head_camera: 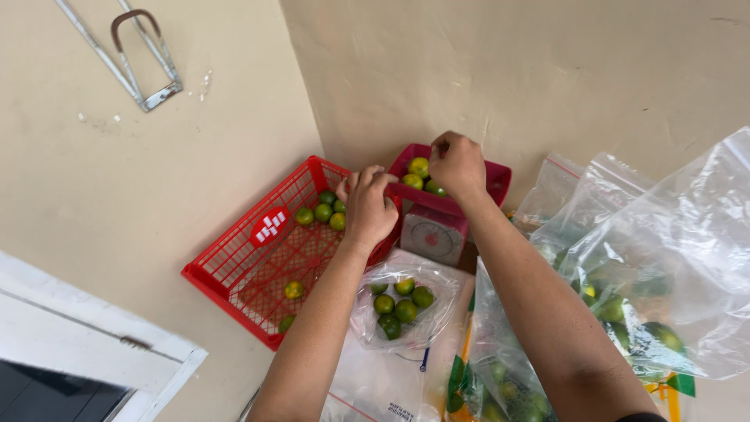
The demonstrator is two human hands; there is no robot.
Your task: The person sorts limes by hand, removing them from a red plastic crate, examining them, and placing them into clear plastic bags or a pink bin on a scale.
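One head cam, looking steeply down into a corner

We only get the single view: worn on the head, tilted down over both forearms toward the floor where two walls meet. It sits fairly close, red crate [258, 262] left, kitchen scale [434, 234] far centre, clear bags [664, 258] crowding near right.

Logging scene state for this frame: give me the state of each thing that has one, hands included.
red crate: tilted against the wall, nearly empty, a few limes left
scale tray: on the scale, holds several limes
kitchen scale: loaded, dial reading not legible
small clear bag: open, partly filled with limes
large clear bags: filled with limes, closure unclear
left hand: fingers curled at the tray's edge
right hand: fingers bunched over the tray
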